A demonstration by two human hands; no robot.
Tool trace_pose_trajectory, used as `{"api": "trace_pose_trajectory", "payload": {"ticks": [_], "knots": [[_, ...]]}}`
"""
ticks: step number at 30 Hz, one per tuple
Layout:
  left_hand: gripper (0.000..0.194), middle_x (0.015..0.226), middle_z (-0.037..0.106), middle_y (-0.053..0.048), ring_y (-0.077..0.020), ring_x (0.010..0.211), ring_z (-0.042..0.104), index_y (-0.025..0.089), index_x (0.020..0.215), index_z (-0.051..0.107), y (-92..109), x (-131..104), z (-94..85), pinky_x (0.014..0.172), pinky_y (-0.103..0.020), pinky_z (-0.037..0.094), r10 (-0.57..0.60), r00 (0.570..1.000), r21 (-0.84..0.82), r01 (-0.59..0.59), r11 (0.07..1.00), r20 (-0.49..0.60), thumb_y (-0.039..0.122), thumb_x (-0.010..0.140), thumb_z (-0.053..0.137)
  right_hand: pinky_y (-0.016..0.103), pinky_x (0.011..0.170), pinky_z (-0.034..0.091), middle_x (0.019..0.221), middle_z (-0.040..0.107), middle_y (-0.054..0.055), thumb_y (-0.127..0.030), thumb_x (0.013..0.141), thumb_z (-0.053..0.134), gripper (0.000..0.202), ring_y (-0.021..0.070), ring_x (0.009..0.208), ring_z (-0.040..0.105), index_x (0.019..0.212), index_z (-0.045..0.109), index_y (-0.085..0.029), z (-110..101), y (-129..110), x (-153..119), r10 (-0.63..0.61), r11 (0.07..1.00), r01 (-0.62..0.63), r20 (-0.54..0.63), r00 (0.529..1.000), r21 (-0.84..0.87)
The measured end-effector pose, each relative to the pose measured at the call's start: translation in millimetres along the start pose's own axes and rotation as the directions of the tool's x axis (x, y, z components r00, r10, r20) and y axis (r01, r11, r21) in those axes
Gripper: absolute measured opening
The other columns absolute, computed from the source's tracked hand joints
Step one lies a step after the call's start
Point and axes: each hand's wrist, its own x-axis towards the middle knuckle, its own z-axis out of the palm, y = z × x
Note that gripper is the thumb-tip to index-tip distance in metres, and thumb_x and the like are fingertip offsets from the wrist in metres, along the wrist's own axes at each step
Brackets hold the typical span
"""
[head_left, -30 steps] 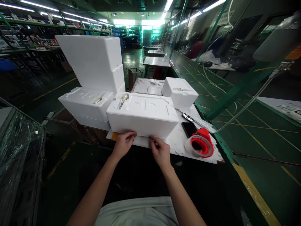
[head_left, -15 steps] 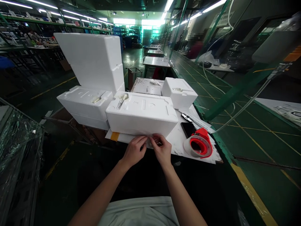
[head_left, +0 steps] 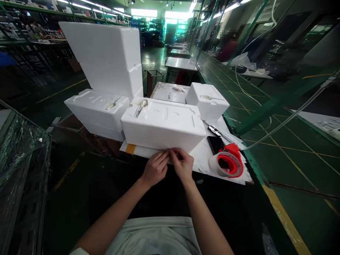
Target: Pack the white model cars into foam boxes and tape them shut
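Note:
A long white foam box lies near the table's front edge, with a small clear bag of metal parts on its lid. My left hand and my right hand meet at the foot of the box's front face, fingertips nearly touching. Both have their fingers pinched together. Whatever lies between the fingertips is too small to make out. A red tape dispenser with a wide clear roll rests to the right of my right hand. Behind it lies a black phone.
Stacked white foam boxes rise at the back left, with a lower box before them. A smaller box stands behind right. A green post slants at the right. People sit farther off.
The view has shifted slightly, so the boxes sit a little higher and the right-hand objects farther right. My hands stay together at the box's foot, my left fingers now closer together.

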Motion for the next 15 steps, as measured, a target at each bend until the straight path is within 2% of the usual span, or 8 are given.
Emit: {"api": "trace_pose_trajectory", "payload": {"ticks": [5, 10, 15], "knots": [[0.042, 0.133, 0.073, -0.014, -0.0274, 0.123, 0.068, 0.013, 0.132, 0.067, 0.0, -6.2, 7.6, 0.104, -0.046, 0.057, -0.011, 0.998, 0.061, 0.007, 0.998, 0.058, 0.009, 0.095, 0.047, 0.030, 0.060, 0.051, 0.074, 0.074, 0.003, -0.043, 0.093, 0.066, 0.027, 0.0157, 0.056, 0.057, 0.086, 0.077, -0.019, 2.1, 0.6, -1.9, -0.003, 1.000, 0.002, -0.032, 0.999, -0.021], [0.047, 0.142, 0.068, -0.013, -0.0309, 0.124, 0.066, 0.013, 0.142, 0.060, 1.4, -7.6, 16.0, 0.101, -0.049, 0.053, -0.008, 0.991, 0.126, -0.010, 0.992, 0.137, 0.013, 0.097, 0.048, 0.030, 0.059, 0.051, 0.074, 0.073, 0.003, -0.041, 0.092, 0.066, 0.026, 0.0159, 0.057, 0.057, 0.085, 0.077, -0.019, 2.5, 3.1, -2.2, -0.003, 1.000, 0.000, -0.096, 0.995, -0.031], [0.048, 0.146, 0.064, -0.016, -0.0358, 0.121, 0.065, 0.008, 0.144, 0.057, 7.1, -4.2, 18.2, 0.099, -0.052, 0.049, 0.006, 0.984, 0.193, -0.041, 0.980, 0.180, 0.029, 0.101, 0.051, 0.030, 0.061, 0.053, 0.074, 0.074, 0.003, -0.040, 0.092, 0.067, 0.025, 0.0167, 0.059, 0.061, 0.084, 0.077, -0.019, -3.3, 1.7, 1.2, -0.015, 0.998, 0.008, -0.098, 0.995, -0.067]]}}
